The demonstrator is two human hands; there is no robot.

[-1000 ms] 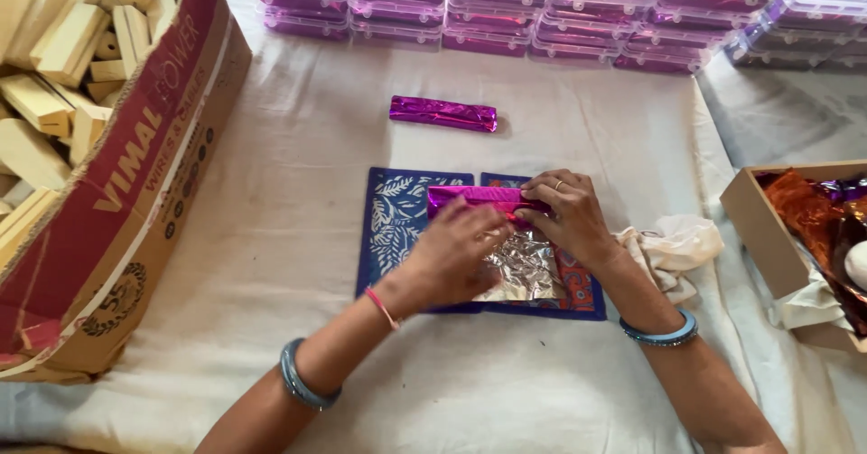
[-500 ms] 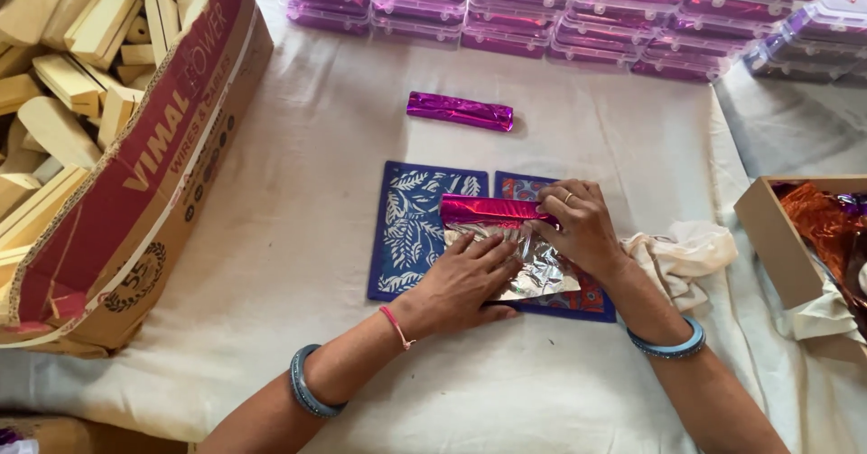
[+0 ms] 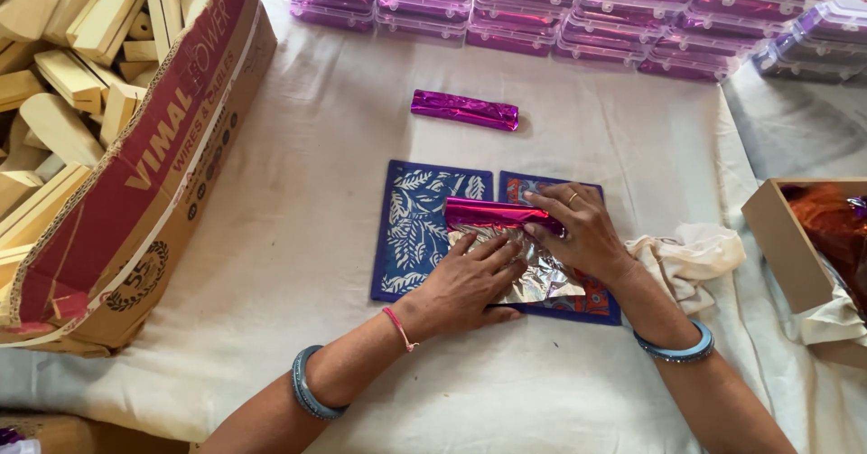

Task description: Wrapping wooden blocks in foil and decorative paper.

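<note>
- On blue printed mat [image 3: 424,228] — left hand [image 3: 465,282] lay flat, fingers spread, pinning silver foil [image 3: 533,278].
- Right hand [image 3: 578,237] pinched half-wrapped magenta bar [image 3: 492,213]; rolling step, probably — next needs snug tucking.

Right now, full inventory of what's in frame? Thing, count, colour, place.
foil sheet: one, silver inside, magenta rolled edge, on the blue mats, under both hands
wrapped bar: one, magenta foil, on the cloth above the mats
blue mats: two, patterned, side by side, centre
wooden blocks: many, pale, in the cardboard box
cardboard box: one, red and brown, left
plastic boxes: many, clear with magenta contents, stacked along the top
small carton: one, brown, right edge
rag: one, white, right of the mats
left hand: flat on the foil
right hand: pressing the rolled edge
</note>
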